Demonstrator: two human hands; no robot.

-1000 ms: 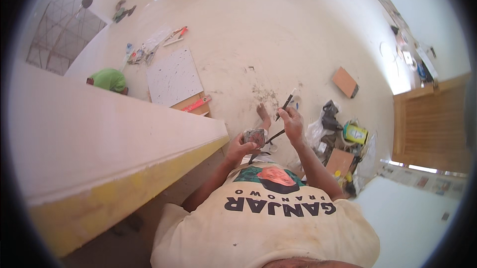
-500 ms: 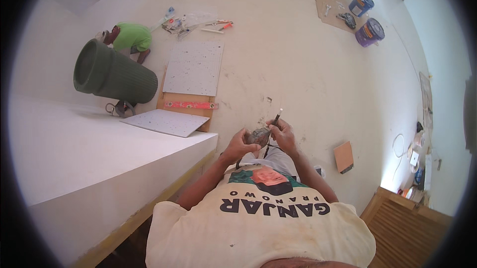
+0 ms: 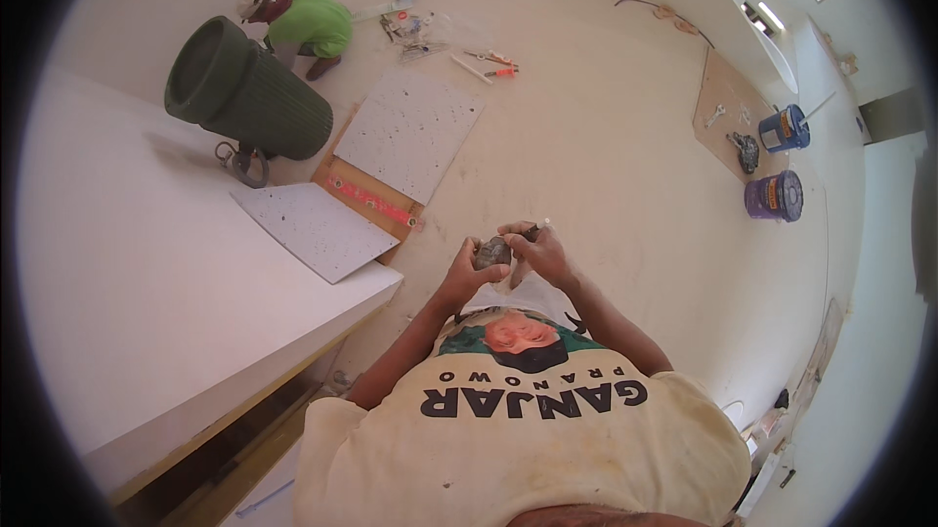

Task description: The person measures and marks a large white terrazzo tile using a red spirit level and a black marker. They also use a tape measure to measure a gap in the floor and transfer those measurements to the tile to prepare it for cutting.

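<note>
My left hand (image 3: pixel 467 278) is closed around a dark grey, grimy rounded lump (image 3: pixel 492 253) in front of my shirt; its exact kind does not show. Right beside it, my right hand (image 3: pixel 547 255) grips a dark, slim stick with a white tip (image 3: pixel 533 232), perhaps a marker. The fingertips of the right hand touch or nearly touch the lump's top right edge. Beyond my hands, a red spirit level (image 3: pixel 369 201) lies on a brown board, between a large speckled tile (image 3: pixel 410 128) and a second speckled tile (image 3: pixel 315 232).
A white ledge (image 3: pixel 195 302) runs along my left. On the far left a dark green bin (image 3: pixel 259 92) stands tilted in view near a crouching person in a green shirt (image 3: pixel 318 24). Scattered tools (image 3: pixel 415 34) lie beyond. Two buckets (image 3: pixel 774 197) stand at the right.
My view has swung left, so the tiles, bin and buckets sit further right. My right hand has come in closer to the lump, and the white-tipped stick is lower and tilted more flat.
</note>
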